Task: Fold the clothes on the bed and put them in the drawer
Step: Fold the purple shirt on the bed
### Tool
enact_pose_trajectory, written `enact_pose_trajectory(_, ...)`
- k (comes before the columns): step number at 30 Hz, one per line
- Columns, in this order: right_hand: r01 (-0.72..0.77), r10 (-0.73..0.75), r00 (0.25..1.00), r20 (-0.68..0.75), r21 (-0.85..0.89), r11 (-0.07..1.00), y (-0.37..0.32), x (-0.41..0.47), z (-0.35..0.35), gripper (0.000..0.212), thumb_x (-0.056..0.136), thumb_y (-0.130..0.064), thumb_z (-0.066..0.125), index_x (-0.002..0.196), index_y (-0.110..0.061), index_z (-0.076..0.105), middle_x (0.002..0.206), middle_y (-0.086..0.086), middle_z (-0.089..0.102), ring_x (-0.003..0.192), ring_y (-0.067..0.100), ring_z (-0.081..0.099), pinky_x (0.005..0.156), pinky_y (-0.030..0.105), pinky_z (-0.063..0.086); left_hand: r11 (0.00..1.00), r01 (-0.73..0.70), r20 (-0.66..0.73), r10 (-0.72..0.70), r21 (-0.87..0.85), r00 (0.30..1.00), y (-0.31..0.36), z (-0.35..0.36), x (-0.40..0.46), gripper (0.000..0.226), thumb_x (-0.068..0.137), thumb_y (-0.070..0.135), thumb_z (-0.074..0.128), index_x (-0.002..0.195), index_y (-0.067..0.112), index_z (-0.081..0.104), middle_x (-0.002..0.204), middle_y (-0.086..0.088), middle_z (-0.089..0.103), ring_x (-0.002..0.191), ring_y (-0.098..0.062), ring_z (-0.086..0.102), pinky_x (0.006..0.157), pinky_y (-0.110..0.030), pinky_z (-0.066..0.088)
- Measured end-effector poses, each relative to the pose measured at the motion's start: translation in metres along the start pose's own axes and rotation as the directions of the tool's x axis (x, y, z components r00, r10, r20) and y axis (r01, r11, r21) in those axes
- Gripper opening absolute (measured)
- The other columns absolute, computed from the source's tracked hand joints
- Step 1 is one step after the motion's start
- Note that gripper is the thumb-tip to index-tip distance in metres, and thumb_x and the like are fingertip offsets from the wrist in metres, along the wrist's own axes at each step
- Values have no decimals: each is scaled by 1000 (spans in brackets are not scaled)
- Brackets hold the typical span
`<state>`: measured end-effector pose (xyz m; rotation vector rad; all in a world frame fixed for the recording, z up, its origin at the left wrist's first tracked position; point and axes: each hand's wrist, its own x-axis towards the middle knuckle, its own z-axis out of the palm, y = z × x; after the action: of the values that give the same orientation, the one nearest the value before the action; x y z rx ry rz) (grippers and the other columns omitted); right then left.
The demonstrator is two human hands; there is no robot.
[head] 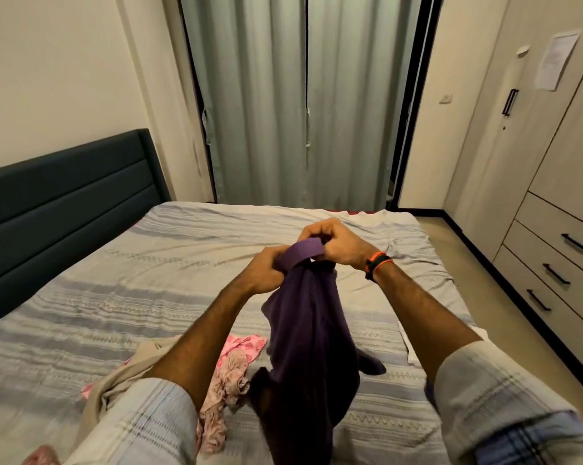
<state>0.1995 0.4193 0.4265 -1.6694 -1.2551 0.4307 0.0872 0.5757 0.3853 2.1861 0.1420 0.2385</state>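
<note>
A dark purple shirt (308,333) hangs from both of my hands above the striped bed (169,250). My left hand (266,271) grips the left side of its collar band. My right hand (333,241) grips the right side of the collar, fingers curled round the cloth. The shirt's lower part trails down onto the bed near me. A pile of pink and beige clothes (226,377) lies on the bed below my left forearm, partly hidden by my sleeve.
A wardrobe with three drawers (558,263), all closed, stands along the right wall. A dark headboard (65,196) is at the left. Grey curtains (303,102) hang behind the bed. A strip of floor runs between bed and drawers.
</note>
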Motion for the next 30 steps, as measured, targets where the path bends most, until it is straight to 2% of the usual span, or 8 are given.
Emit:
enact_pose_trajectory(5,-81,75,993,-87,-74,994,17,-12,-10,41,69,5,81,104,-13,72,95,4,70,88,13,64,85,25,55,996,10,-178,-26,-89,984,-7,1,7,29,71,-8,44,82,5,67,78,-16,66,74,-22,59,73,-52,54)
enact_pose_trajectory(8,-266,262,963,-69,-54,962,40,-23,-11,60,57,0,92,111,-18,69,96,0,69,89,14,65,87,35,57,990,-33,-276,-6,-135,961,0,-7,15,38,64,-13,40,69,16,65,83,-10,72,84,-26,67,80,-49,56)
enact_pose_trajectory(12,-384,376,923,-82,-224,896,55,-32,3,84,60,-8,93,133,-17,52,125,2,58,112,18,56,95,37,53,987,-69,-245,32,-145,969,19,-7,16,48,74,-25,42,77,15,68,110,-8,70,109,-25,64,98,-46,52)
enact_pose_trajectory(16,-464,464,886,-6,28,885,68,-39,16,92,68,-1,86,144,-22,39,137,0,52,129,23,49,105,47,47,960,-166,-152,134,-224,979,30,-6,6,28,86,-22,45,85,-4,66,119,-10,66,109,-18,62,96,-33,52)
enact_pose_trajectory(19,-454,428,890,158,208,866,71,-43,21,100,71,9,79,150,-29,32,143,-3,49,129,23,53,103,45,48,939,-176,-122,146,-297,982,31,-11,0,36,87,-25,41,91,0,68,119,-9,67,104,-9,65,91,-24,53)
enact_pose_trajectory(23,-424,398,902,167,514,746,68,-44,22,58,83,15,53,136,-8,51,130,10,59,113,25,60,92,43,54,927,-176,-112,146,-330,983,25,-24,-7,46,85,-26,44,80,11,71,115,-7,70,108,-15,65,90,-24,53)
enact_pose_trajectory(27,-383,507,846,-163,474,792,57,-35,25,23,91,-27,67,99,-7,72,93,7,72,83,22,67,78,41,56,949,-127,-101,102,-288,990,17,-33,-16,46,76,-31,41,64,8,63,105,-12,71,99,-15,67,88,-28,56)
enact_pose_trajectory(30,-344,432,763,-481,264,901,53,-25,31,18,73,-17,86,73,-14,69,72,6,69,71,20,64,76,39,57,966,-43,-145,6,-256,989,2,-26,-17,47,71,-31,38,67,6,67,95,-10,74,97,-15,68,84,-28,56)
